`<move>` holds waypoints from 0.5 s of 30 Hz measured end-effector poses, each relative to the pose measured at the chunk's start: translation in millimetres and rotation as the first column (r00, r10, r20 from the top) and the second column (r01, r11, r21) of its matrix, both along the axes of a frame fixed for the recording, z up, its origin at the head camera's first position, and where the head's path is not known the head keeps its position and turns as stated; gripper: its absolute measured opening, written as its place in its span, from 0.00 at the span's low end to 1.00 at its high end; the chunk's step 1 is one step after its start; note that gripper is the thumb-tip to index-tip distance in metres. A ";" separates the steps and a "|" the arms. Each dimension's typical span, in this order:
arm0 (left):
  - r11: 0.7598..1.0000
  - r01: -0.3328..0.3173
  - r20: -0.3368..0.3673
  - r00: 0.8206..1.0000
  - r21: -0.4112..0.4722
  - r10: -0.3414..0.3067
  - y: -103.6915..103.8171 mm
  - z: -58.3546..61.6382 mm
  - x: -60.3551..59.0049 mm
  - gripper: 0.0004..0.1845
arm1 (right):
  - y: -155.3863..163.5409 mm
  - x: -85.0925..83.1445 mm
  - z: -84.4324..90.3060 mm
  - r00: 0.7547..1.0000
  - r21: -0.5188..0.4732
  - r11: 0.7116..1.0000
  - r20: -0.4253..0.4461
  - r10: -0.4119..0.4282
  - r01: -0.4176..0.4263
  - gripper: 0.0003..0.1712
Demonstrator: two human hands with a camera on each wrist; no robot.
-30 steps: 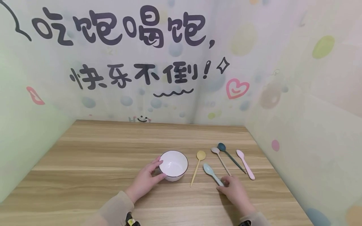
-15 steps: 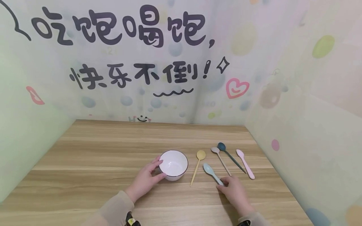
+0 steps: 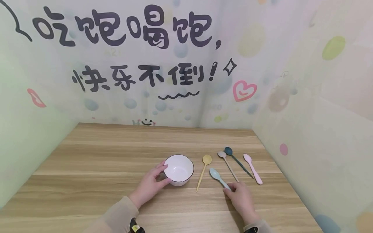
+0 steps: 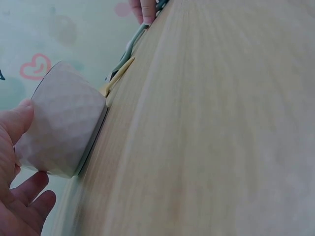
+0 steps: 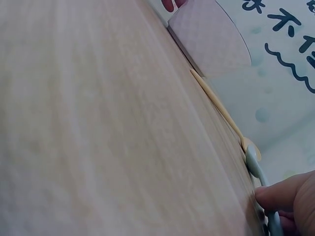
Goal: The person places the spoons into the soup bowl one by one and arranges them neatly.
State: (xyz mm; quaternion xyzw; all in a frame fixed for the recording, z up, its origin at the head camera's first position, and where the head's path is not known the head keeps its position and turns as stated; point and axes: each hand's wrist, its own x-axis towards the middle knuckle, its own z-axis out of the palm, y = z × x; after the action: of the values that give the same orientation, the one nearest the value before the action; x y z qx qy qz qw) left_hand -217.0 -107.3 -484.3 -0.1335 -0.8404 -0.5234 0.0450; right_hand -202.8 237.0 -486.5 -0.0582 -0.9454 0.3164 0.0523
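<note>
A white bowl (image 3: 178, 169) with a dark rim stands on the wooden table (image 3: 102, 168). My left hand (image 3: 150, 187) holds its left side, thumb and fingers curled around the wall; the left wrist view shows the bowl (image 4: 61, 129) against my thumb. My right hand (image 3: 240, 196) pinches the handle end of the light blue spoon (image 3: 218, 177), which lies flat on the table. In the right wrist view the light blue spoon (image 5: 256, 167) runs under my fingertips (image 5: 275, 194).
A yellow spoon (image 3: 203, 172) lies between the bowl and the blue one. A beige spoon (image 3: 227, 165), a dark teal spoon (image 3: 237, 161) and a pink spoon (image 3: 252, 173) lie further right. Decorated walls close in at the back and on both sides.
</note>
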 end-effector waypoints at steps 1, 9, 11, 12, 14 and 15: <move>1.000 0.000 0.001 1.000 0.001 0.000 0.0 -0.1 0.0 0.31 | -0.1 -0.2 -0.5 1.000 -0.003 1.000 0.001 -0.002 0.002 0.12; 1.000 -0.001 0.005 1.000 0.006 0.001 -0.2 0.0 0.3 0.31 | 0.5 -0.5 -3.0 1.000 -0.021 1.000 -0.001 -0.002 0.002 0.11; 1.000 0.000 0.005 1.000 0.005 0.000 -0.3 0.0 0.3 0.31 | 0.2 -0.2 -3.0 1.000 -0.024 1.000 -0.007 -0.002 0.002 0.11; 1.000 0.001 0.005 1.000 0.004 -0.001 -0.3 0.0 0.2 0.31 | 0.0 -0.1 -2.9 1.000 -0.025 1.000 -0.010 -0.002 0.002 0.11; 1.000 0.000 0.005 1.000 0.002 0.000 -0.4 0.3 0.2 0.31 | -0.5 0.1 -2.5 1.000 -0.025 1.000 -0.017 -0.001 0.000 0.11; 1.000 0.000 0.005 1.000 0.001 0.000 -0.4 0.5 0.3 0.31 | -0.8 0.2 -2.3 1.000 -0.025 1.000 -0.020 0.000 -0.001 0.11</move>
State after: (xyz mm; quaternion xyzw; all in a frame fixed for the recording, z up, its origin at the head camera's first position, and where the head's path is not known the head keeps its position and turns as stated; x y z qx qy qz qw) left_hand -216.8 -107.7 -483.8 -0.1321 -0.8401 -0.5244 0.0429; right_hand -202.5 236.2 -488.8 -0.0555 -0.9409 0.3286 0.0609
